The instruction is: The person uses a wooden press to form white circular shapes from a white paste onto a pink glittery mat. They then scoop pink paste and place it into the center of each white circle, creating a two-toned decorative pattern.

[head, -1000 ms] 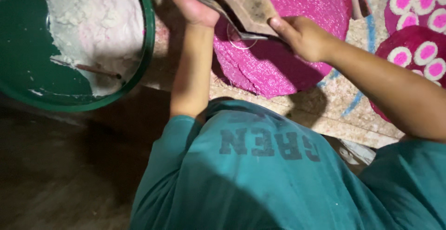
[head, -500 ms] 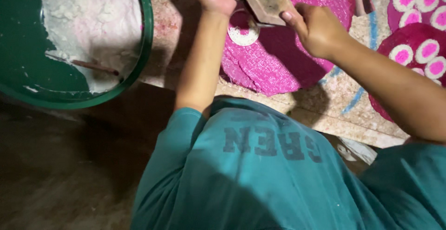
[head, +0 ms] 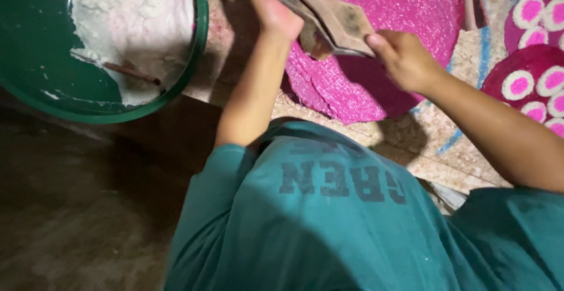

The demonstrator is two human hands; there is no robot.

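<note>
Two hands hold one brown wooden tool (head: 332,21) over the pink disc (head: 382,44). Left of the disc sits my green basin (head: 35,62) of white powder (head: 132,15), a stick (head: 129,72) lying in it. Right of it lie pink-centred rosettes (head: 531,50). My left hand (head: 273,9) clenches the tool's far end; my right hand (head: 405,56) pinches its near tip.

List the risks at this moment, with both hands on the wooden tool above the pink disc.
1. The wooden tool is held at its two ends by the left hand and right hand; a slip could drop it onto the pink disc and mar its grainy surface.
2. The right forearm passes close to the pink-and-white rounds; a sweep might smudge them.
3. The green basin of white powder sits near the left elbow and could be knocked.
</note>
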